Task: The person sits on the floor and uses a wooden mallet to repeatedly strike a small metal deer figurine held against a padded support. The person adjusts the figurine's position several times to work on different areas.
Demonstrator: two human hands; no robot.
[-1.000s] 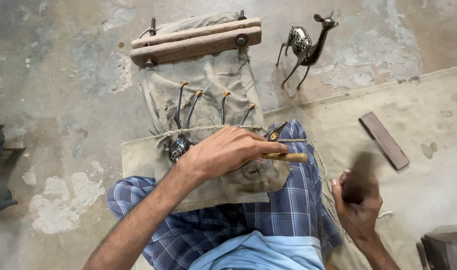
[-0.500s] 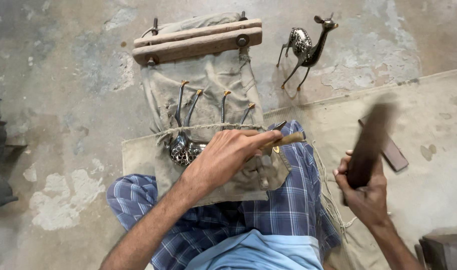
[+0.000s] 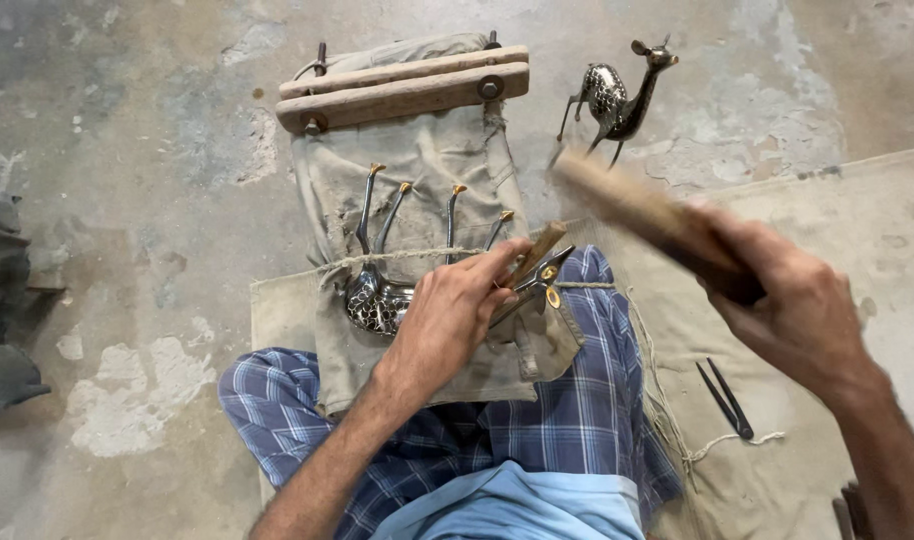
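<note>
Left hand: I see my left hand [image 3: 457, 315] closed around a small wooden-handled tool [image 3: 535, 254], its tip down on the metal deer
Right hand: my right hand [image 3: 792, 305] is closed tight on a wooden stick [image 3: 637, 212], held up high over my lap; the stick looks blurry
Metal deer: the metal deer [image 3: 377, 300] lies on its back on the cloth over my knee, just beside my left hand, with four thin legs pointing up
Cloth: the tan cloth [image 3: 427, 160] runs from my lap up to a wooden clamp [image 3: 402, 88] on the floor
Second deer: another deer figure [image 3: 617, 95] stands upright on the floor, near the clamp
Small pincers: dark pincers [image 3: 725, 398] lie on the mat by my right leg, well apart from both hands
</note>
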